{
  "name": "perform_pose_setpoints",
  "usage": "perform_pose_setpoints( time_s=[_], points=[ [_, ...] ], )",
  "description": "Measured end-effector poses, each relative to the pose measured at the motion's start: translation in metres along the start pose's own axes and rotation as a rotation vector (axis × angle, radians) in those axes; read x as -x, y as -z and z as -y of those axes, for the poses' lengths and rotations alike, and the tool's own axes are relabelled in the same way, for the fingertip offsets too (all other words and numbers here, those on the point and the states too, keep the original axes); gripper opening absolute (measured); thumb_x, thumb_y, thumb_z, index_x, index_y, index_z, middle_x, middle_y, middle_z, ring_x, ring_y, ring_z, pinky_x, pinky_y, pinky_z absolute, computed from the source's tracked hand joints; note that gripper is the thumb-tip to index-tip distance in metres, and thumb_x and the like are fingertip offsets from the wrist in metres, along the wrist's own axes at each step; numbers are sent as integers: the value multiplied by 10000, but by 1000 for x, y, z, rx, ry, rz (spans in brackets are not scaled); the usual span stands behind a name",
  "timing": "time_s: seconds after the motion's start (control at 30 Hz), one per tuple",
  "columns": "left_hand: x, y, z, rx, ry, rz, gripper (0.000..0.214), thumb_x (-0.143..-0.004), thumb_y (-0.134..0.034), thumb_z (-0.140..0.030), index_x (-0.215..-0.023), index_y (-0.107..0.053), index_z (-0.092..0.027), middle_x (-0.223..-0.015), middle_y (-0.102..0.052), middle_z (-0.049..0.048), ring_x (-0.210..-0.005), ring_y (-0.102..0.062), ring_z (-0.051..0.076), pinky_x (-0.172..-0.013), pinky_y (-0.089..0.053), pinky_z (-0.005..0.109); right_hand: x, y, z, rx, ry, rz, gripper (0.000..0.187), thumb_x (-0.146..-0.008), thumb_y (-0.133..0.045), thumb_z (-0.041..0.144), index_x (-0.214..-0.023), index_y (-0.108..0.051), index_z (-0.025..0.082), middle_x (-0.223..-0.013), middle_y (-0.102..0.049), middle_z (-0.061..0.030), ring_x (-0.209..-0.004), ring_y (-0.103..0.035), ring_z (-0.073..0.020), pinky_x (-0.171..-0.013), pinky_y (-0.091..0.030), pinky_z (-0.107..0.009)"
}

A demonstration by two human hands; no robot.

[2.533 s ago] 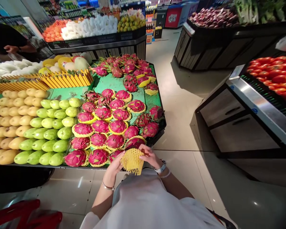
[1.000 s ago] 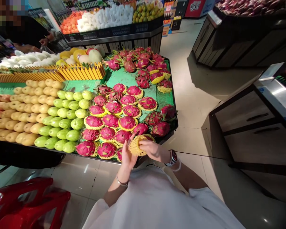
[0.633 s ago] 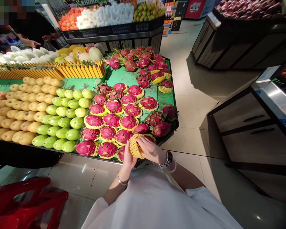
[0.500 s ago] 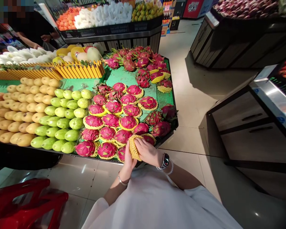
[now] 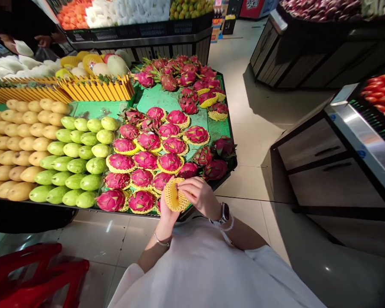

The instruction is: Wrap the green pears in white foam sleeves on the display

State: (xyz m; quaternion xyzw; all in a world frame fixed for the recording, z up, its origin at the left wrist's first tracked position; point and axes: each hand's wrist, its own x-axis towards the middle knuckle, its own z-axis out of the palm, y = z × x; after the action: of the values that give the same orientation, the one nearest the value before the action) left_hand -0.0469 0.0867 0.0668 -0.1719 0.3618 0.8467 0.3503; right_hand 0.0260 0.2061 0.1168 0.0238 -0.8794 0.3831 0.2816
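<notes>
A yellow foam fruit net (image 5: 174,200) is held in front of my body, above the near edge of the dragon fruit (image 5: 141,201) display. My left hand (image 5: 167,212) is closed around its left side and underside. The fingers of my right hand (image 5: 199,194) pinch the net's upper right rim, and its hollow faces up. No fruit shows inside it. Rows of dragon fruit, many sitting in similar yellow nets, lie just beyond and left of my hands on a green mat (image 5: 157,102).
Green pear-shaped fruit (image 5: 77,166) and yellow-brown fruit (image 5: 22,158) fill the left of the stand. A low yellow fence (image 5: 96,89) divides off melons. Red stools (image 5: 51,273) stand at lower left, cabinets (image 5: 311,145) at right. Another person (image 5: 22,21) stands at far left.
The net has turned and opened out, its hollow now facing up. My right hand has shifted from lying over it to pinching its rim. The view has shifted slightly.
</notes>
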Motion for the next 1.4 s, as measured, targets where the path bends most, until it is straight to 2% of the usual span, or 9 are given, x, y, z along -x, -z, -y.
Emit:
perform_pose_setpoints(
  time_s=[0.13,0.2,0.33,0.5,0.7,0.9,1.07,1.27,1.4],
  points=[
    [2,-3,-7,93,37,-122,322,-958,-444,-331,-991,-727,-179,-948,-748,40,-908,-694,195,-922,-541,332,-9,39,-39,161,-166,-284,193,-966,-526,263,-1093,-672,251,-1097,-693,-85,-1067,-605,-257,-984,-482,-475],
    [2,-3,-10,112,35,-143,319,-944,-458,-351,-988,-730,-189,-949,-749,52,-919,-694,202,-926,-539,345,-16,58,-74,295,-236,-265,210,-943,-551,263,-1114,-665,216,-1131,-679,-114,-1100,-580,-293,-1019,-452,-523],
    [3,3,-13,149,38,-162,317,-934,-463,-355,-933,-728,-182,-920,-749,57,-883,-697,201,-898,-550,347,-37,70,-138,437,-218,147,355,-847,-671,222,-1194,-635,156,-1195,-642,-156,-1175,-538,-337,-1050,-430,-540],
    [4,13,-17,145,3,-107,286,-920,-485,-352,-956,-726,-203,-947,-754,48,-938,-699,205,-926,-546,341,-63,54,-173,609,-84,620,539,-769,-744,165,-1286,-593,147,-1291,-577,-187,-1275,-468,-356,-1039,-417,-497],
    [7,16,-17,221,7,-154,303,-927,-452,-322,-924,-727,-197,-909,-761,55,-861,-709,206,-888,-565,358,-83,45,-177,741,-126,823,598,-762,-804,281,-1318,-600,197,-1365,-551,-184,-1220,-516,-351,-986,-406,-423],
    [10,9,-12,295,-26,-170,324,-947,-436,-341,-945,-725,-194,-931,-758,61,-886,-702,208,-977,-519,394,-79,41,-174,790,-125,817,415,-904,-637,401,-1266,-656,198,-1313,-596,-202,-1216,-527,-368,-963,-403,-454],
    [11,4,-13,333,-62,-191,388,-976,-388,-356,-920,-731,-183,-911,-763,72,-848,-709,207,-965,-522,389,-78,57,-188,590,-139,744,359,-896,-639,348,-1209,-695,182,-1270,-651,-180,-1164,-604,-323,-958,-461,-408],
    [4,-6,-14,320,-126,-210,389,-979,-384,-341,-924,-728,-169,-883,-771,59,-817,-718,186,-915,-543,339,-77,82,-185,-76,-301,300,381,-802,-676,492,-1041,-739,201,-1141,-733,-105,-1125,-647,-312,-995,-492,-441],
    [-9,-16,-12,253,-206,-210,355,-960,-427,-369,-995,-721,-174,-926,-766,52,-863,-711,187,-951,-522,347,-78,89,-154,-228,-420,45,391,-735,-716,503,-966,-728,188,-1012,-748,-84,-1020,-661,-281,-903,-522,-406]
  ],
)
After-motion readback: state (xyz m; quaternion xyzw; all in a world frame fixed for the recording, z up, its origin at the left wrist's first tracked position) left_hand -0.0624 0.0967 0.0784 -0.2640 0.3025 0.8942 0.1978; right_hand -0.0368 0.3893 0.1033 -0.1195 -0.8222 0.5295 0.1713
